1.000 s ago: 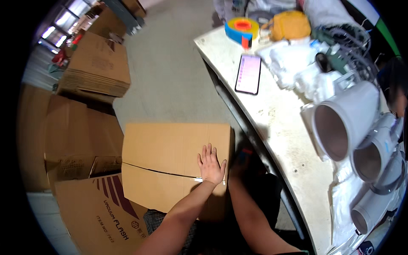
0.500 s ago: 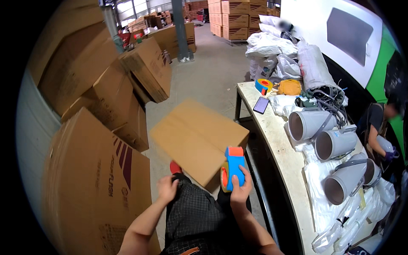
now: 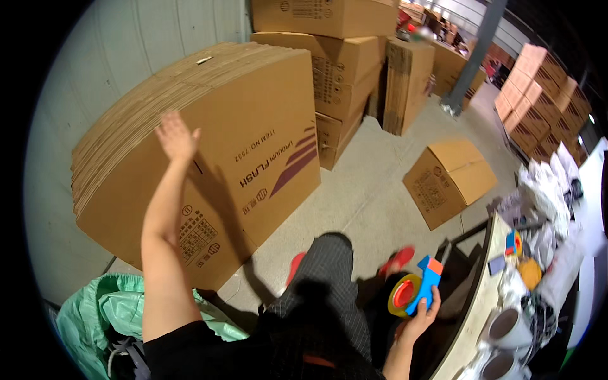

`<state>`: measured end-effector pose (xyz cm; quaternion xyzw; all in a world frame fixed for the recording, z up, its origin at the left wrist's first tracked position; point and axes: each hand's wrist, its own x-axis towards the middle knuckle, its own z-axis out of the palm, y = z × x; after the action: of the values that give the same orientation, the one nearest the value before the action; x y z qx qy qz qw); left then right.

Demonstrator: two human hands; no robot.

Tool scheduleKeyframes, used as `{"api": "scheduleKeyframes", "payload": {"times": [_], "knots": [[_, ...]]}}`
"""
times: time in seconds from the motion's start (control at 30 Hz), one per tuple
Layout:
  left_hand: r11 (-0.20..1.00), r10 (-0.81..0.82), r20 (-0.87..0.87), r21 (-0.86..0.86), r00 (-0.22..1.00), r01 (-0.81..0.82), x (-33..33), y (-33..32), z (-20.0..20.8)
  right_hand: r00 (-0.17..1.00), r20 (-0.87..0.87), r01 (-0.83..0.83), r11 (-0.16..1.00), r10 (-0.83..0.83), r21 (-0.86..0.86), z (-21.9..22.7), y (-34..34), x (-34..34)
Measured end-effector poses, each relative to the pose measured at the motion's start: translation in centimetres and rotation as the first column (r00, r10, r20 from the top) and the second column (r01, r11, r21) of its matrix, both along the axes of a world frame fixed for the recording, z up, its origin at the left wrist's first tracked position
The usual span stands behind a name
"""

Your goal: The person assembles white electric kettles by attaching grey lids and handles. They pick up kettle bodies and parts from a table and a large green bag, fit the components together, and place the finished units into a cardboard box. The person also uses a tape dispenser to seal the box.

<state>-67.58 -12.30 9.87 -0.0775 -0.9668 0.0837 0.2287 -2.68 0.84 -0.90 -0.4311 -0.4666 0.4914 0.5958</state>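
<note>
My left hand (image 3: 177,138) reaches out to the left with its fingers extended, at the upper edge of a thick stack of flattened cardboard cartons (image 3: 253,120). The stack stands on edge against the wall. Whether the fingertips touch the cardboard I cannot tell. In my right hand (image 3: 413,324) is a blue tape dispenser (image 3: 428,283) with a red-orange end and a roll of yellowish tape, held low beside my right leg. A closed carton (image 3: 437,190) rests on the floor ahead to the right, out of reach of both hands.
Behind the stack stand more cartons (image 3: 354,60). A workbench (image 3: 472,316) on the right bears grey cylindrical parts (image 3: 506,326), a phone (image 3: 497,265), another tape dispenser (image 3: 513,242) and white bags. A green sack (image 3: 95,304) sits at lower left; a post (image 3: 475,60) rises farther off.
My view has swung left toward the flattened cartons. My left hand has left my thigh and stretched out to the stack. The closed carton is now farther from me; the dispenser stays in my right hand.
</note>
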Motion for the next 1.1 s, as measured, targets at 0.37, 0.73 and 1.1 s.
{"api": "scheduleKeyframes", "payload": {"times": [0.37, 0.73, 1.1], "knots": [[0.925, -0.358, -0.086, 0.107, 0.930, 0.365, 9.9, -5.2, 1.1, 0.701, -0.253, -0.713, 0.637, 0.667, -0.293, 4.0, 15.2, -30.5], [0.666, -0.679, 0.525, 0.147, 0.513, 0.732, 17.8, -6.4, 8.2, 0.396, 0.518, -0.365, 0.647, 0.759, -0.669, 19.2, 7.8, -55.1], [0.807, -0.516, 0.648, 0.149, 0.560, 0.571, 4.2, -4.5, 12.5, 0.165, 0.598, -0.402, 0.607, 0.785, -0.686, 16.3, 11.8, -37.2]]}}
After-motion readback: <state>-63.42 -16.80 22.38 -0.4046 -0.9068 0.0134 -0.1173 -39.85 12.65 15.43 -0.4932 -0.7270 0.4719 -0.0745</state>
